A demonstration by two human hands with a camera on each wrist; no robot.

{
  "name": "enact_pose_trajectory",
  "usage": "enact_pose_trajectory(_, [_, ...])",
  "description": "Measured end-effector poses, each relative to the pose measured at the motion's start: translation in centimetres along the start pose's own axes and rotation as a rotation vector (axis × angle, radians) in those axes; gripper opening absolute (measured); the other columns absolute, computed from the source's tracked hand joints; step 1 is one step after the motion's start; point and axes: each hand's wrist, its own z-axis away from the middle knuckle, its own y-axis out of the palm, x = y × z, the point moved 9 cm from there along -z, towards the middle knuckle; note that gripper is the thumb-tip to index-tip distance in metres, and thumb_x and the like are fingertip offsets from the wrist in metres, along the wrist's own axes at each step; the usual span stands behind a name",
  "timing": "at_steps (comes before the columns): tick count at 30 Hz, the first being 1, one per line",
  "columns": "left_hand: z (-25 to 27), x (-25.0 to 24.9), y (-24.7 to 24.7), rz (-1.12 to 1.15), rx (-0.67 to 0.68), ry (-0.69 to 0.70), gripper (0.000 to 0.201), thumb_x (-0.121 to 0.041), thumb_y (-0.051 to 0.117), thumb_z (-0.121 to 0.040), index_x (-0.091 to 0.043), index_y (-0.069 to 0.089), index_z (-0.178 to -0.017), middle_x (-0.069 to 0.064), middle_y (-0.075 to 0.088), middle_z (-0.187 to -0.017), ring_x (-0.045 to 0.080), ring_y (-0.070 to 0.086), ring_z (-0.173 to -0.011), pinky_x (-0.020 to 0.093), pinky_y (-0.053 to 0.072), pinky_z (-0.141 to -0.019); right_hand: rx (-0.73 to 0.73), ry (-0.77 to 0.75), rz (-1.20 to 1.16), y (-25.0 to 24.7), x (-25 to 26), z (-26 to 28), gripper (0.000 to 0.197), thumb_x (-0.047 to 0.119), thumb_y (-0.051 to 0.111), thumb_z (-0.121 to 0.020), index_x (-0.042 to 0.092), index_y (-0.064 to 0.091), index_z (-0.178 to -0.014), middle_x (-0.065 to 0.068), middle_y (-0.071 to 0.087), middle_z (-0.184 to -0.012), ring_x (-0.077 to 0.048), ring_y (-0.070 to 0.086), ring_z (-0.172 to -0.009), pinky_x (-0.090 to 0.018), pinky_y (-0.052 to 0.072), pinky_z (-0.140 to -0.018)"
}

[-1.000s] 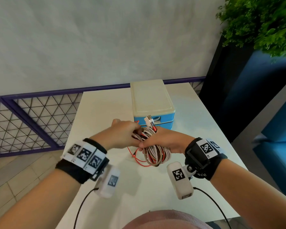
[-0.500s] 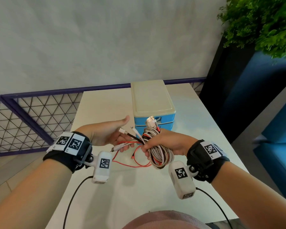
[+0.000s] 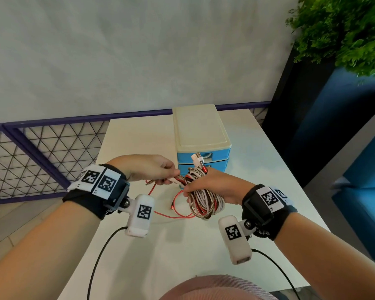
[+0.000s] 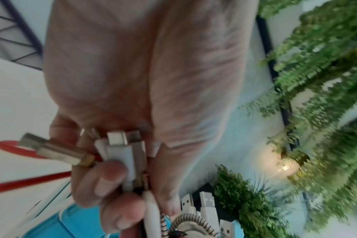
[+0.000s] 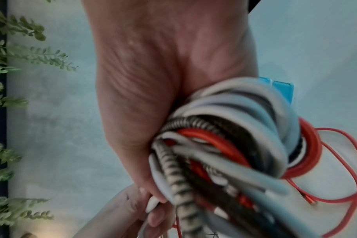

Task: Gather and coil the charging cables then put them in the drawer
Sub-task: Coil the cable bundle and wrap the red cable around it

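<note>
My right hand (image 3: 206, 187) grips a coiled bundle of charging cables (image 3: 204, 202), white, red and braided, held above the white table (image 3: 258, 169). USB plugs (image 3: 198, 161) stick up from the top of the bundle. My left hand (image 3: 165, 174) pinches several loose cable ends (image 4: 120, 149) right beside the bundle. A thin red cable (image 3: 171, 213) hangs in loops down to the table. The blue drawer unit (image 3: 204, 152) with a cream top stands just behind the hands, both drawers closed. In the right wrist view the cable bundle (image 5: 234, 145) fills my right hand's palm.
A purple-framed mesh railing (image 3: 41, 152) runs along the table's left and far edges. A dark planter with green foliage (image 3: 344, 33) stands at the right. Black sensor leads (image 3: 100, 256) trail from both wrists over the near table.
My left hand let go of the bundle, swung out to the left with the loose ends lying over its open fingers, then came back and now pinches those ends beside the bundle. The right hand kept its grip.
</note>
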Motion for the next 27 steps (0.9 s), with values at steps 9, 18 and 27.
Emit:
enact_pose_trajectory(9, [-0.5, -1.1, 1.2, -0.215, 0.138, 0.021, 0.021, -0.03, 0.049, -0.097, -0.02, 0.054, -0.079, -0.004, 0.059, -0.073, 0.013, 0.047, -0.066, 0.032, 0.038, -0.063, 0.066, 0.013, -0.176, 1.7, -0.2, 0.7, 0.019, 0.0, 0.066, -0.085, 0.003, 0.064, -0.104, -0.023, 0.07, -0.104, -0.033, 0.068, -0.098, -0.033, 0.059, -0.076])
enact_pose_trajectory(18, [-0.9, -1.5, 0.6, -0.137, 0.074, 0.054, 0.022, -0.035, 0.052, -0.095, -0.016, 0.06, -0.088, 0.009, 0.066, -0.088, 0.019, 0.053, -0.081, 0.031, 0.042, -0.066, 0.023, 0.011, -0.153, 0.9, 0.2, 0.8, 0.01, -0.002, 0.065, -0.085, 0.007, 0.064, -0.091, -0.009, 0.07, -0.07, -0.018, 0.068, -0.063, -0.028, 0.058, -0.062])
enact_pose_trajectory(27, [-0.2, -2.0, -0.3, -0.021, -0.02, 0.109, 0.031, -0.036, 0.053, -0.094, -0.008, 0.064, -0.094, 0.0, 0.064, -0.077, 0.013, 0.048, -0.069, 0.019, 0.036, -0.055, 0.109, 0.039, -0.194, 0.4, 0.6, 1.1, 0.009, 0.0, 0.063, -0.087, 0.001, 0.064, -0.096, -0.013, 0.07, -0.076, -0.022, 0.069, -0.066, -0.032, 0.056, -0.064])
